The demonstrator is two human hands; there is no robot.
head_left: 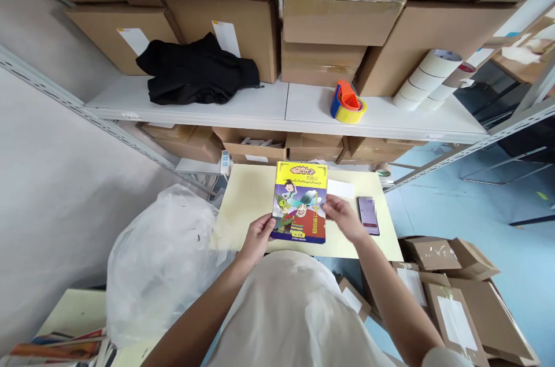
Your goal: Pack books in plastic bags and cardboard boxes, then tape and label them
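Note:
A picture book (299, 202) with a yellow, purple and red cartoon cover is held up over the pale yellow table (243, 188), its front facing me. My left hand (258, 235) grips its lower left edge, thumb on the cover and fingers behind. On the opposite side, my right hand (346, 217) has its fingers closed at the right edge, partly hidden by the book. A white sheet of paper (340, 188) lies behind the right hand. To the right of that hand rests a phone (368, 215) with a lit screen.
A shelf (303, 110) spans the front, bearing cartons (333, 20), a black garment (199, 72), a tape dispenser (348, 104) and tape rolls (427, 81). A plastic bag (160, 263) bulges at the left. Cardboard boxes (455, 303) are piled at the lower right.

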